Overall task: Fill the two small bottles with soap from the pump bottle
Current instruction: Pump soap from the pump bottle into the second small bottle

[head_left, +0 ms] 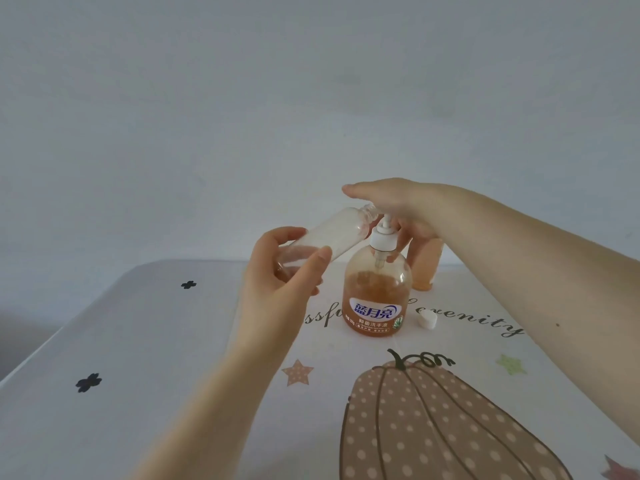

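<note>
**Second bottle at the spout**

Nearest, below the pump bottle (377, 292): a tablecloth (173, 358) printed with a dotted pumpkin, stars and script lettering. Just right of the pump bottle's base, on the cloth: a small white cap (427, 320), lying loose, likely off the bottle in hand.

Left of the pump bottle: left hand (287, 271), thumb and fingers wrapped round the base end of a clear small bottle (325, 237), held tilted with its open threaded neck up against the spout. Looks empty or nearly so, with a whitish film inside; no orange soap to be seen in it.

Above the pump bottle: right hand (391, 202), flat, fingers straight, palm resting on the pump head, not curled about anything. Hands apart, one to each side of the pump.

Behind and right of the pump bottle, partly hidden by the right hand: an orange bottle (424, 268), seemingly already filled.

Handling, as a guess: clear bottle light, thin-walled, likely to dent if squeezed and slick once soapy; best held low on the body, as now, neck kept under the spout. Pump bottle about half full, heavy enough to stand, though a skewed press could tip it; better pressed straight down on the head.
</note>
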